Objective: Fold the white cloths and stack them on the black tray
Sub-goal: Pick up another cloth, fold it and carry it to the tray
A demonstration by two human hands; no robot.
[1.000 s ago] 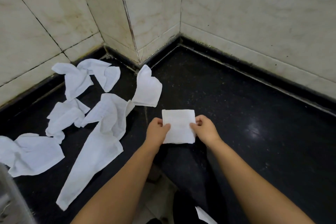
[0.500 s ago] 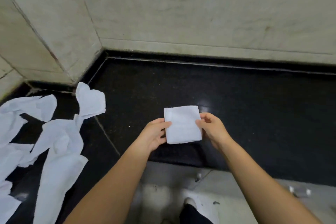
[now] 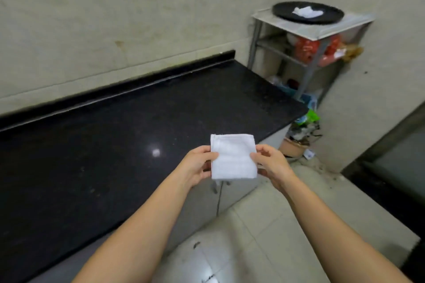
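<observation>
Black tray (image 3: 285,10) with white cloths (image 3: 307,12) inside.

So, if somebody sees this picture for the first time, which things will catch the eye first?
First the folded white cloth in the middle, pinched at its sides by the left hand and the right hand above the edge of the black counter. Next the black tray at the upper right, on top of a metal rack, with some white cloth already lying in it.
</observation>
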